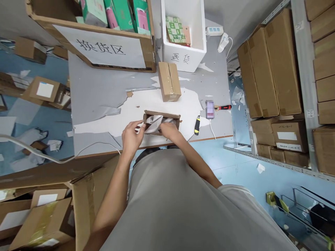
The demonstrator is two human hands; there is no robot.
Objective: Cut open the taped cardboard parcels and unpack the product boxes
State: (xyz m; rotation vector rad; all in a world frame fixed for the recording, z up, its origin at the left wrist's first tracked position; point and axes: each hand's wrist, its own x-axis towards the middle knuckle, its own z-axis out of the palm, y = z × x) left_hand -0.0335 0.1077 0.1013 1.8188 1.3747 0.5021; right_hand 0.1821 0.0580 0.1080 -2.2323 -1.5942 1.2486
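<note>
A small open cardboard box (162, 113) lies at the near side of the table, with crumpled grey-white plastic wrapping (154, 122) inside. My left hand (132, 137) holds the box by its left end, thumb and index finger at the edge. My right hand (169, 130) reaches into the right part of the box, onto the wrapping; its fingertips are hidden. Just beyond stands a closed, taped cardboard box (169, 82). To the right lie a yellow-and-black utility knife (197, 125) and a phone (209, 109) on a white cable.
At the back are a large carton (99, 45) of green boxes and a white foam box (184, 57). A red-and-black handled tool (223, 107) lies beside the phone. Shelves of cartons (282, 62) flank the right; a big open carton (86, 202) of parcels stands at my left.
</note>
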